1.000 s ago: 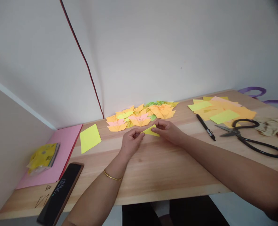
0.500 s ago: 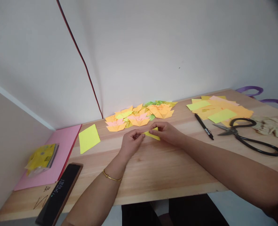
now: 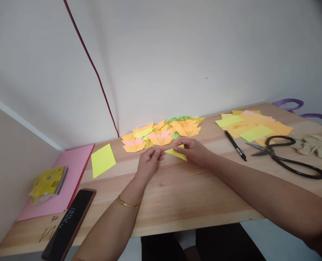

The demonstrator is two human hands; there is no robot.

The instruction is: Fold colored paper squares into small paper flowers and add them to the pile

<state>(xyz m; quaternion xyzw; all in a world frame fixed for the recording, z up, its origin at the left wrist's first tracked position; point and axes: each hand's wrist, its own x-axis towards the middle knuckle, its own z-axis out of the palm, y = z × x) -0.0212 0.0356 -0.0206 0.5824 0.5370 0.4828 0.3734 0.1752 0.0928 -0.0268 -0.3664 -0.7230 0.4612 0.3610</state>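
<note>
My right hand point(image 3: 195, 150) pinches a small yellow folded paper point(image 3: 177, 153), a triangle with its point toward the left, just above the wooden table. Close to that point is my left hand point(image 3: 149, 161), its fingers curled and thumb pressed to the forefinger. No paper shows between the left fingertips, and whether they touch the triangle's tip I cannot tell. Behind both hands, several folded paper pieces point(image 3: 161, 136) in orange, yellow, pink and green lie in overlapping rows against the wall; some carry small drawn dots.
Left: a yellow paper sheet point(image 3: 103, 160), a phone point(image 3: 69, 224), a pink folder point(image 3: 77, 163) with a yellow packet point(image 3: 48, 183) on it. Right: loose coloured papers point(image 3: 255, 127), a black pen point(image 3: 235, 145), black-handled scissors point(image 3: 275, 152), a crumpled beige cloth-like thing point(image 3: 312, 145) and purple loops point(image 3: 288, 103).
My left hand has drawn slightly left from the folded paper, whose left point now shows more. My right hand keeps its pinch, and the paper has tilted a little.
</note>
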